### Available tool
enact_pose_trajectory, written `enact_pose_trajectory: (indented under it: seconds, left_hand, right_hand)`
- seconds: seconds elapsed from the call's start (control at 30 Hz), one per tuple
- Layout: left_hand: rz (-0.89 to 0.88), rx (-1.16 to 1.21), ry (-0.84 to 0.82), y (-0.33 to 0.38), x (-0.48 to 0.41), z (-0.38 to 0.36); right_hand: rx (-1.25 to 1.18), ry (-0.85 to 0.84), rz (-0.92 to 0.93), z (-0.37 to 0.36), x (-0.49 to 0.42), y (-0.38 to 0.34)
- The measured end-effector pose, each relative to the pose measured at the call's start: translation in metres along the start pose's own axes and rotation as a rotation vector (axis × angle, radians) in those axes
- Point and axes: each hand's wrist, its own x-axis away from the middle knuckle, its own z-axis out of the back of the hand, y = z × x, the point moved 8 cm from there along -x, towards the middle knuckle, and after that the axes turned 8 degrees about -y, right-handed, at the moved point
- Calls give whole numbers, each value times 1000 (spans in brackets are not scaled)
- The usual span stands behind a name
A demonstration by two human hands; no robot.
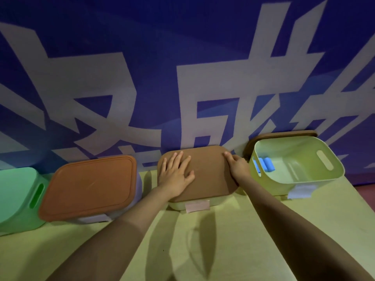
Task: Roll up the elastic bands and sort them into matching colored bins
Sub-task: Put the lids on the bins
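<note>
Both arms extended forward over counter [223, 244]. Left hand [175, 172] lies flat, fingers spread, palm down on brown lid [211, 173] of middle bin [178, 206]. Right hand [237, 164] grips lid's right edge, fingers curled over rim. Hands apart. Rolled blue bands [265, 164] lie inside open yellow-green bin [300, 184], just right of middle bin. Second lid [284, 135] leans behind it.

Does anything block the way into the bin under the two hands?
Yes. A brown lid covers that bin fully. The left hand lies flat on the lid; the right hand grips its right edge. Nothing can go in until the lid comes off.
</note>
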Motion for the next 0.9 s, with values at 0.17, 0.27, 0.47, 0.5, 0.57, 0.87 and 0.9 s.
enact_pose_trajectory:
  seconds: [0.17,0.27,0.47,0.5,0.57,0.87,0.9]
  left_hand:
    - [57,326,32,33,-10,17]
    - [16,725,76,87,-8,21]
    - [61,992,78,192,-20,10]
    - [80,1036,75,202,-24,8]
    - [131,1089,57,219,-31,3]
    - [333,1132,63,237,-83,-14]
    - [360,1141,65,236,-89,-14]
  right_hand:
    - [-97,-85,111,38,1,-21]
    - [-187,-88,189,94,7,-22]
    - [-151,46,133,228,9,31]
    - [-146,76,118,247,8,39]
    - [-160,107,74,277,4,57]
    - [-192,1,-19,312,-33,97]
    - [-195,-31,-23,310,-39,97]
